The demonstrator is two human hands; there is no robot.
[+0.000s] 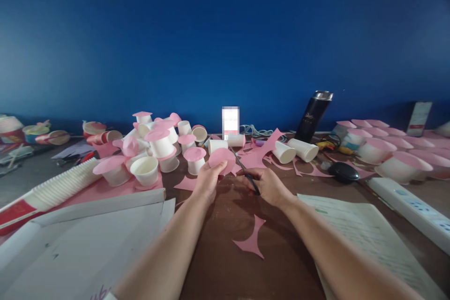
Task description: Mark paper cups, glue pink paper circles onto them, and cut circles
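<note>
Between thumb and fingers, my left hand (210,179) grips a round pink paper disc (222,159) in front of a white paper cup lying on its side. My right hand (267,184) is closed around a pair of scissors (250,179) with dark handles. Their blades point up and left, close to the disc's right edge; whether they touch it I cannot tell. On the brown table (225,253) below lies a curved pink paper offcut (253,239). More pink scraps (258,152) are spread behind the scissors.
Paper cups with pink tops (160,143) crowd the left, beside a long cup stack (66,185) and a white box (87,243). On the right are a black flask (312,117), a mouse (343,172), a power strip (415,208), a printed sheet (365,229) and more pink-topped cups (402,166).
</note>
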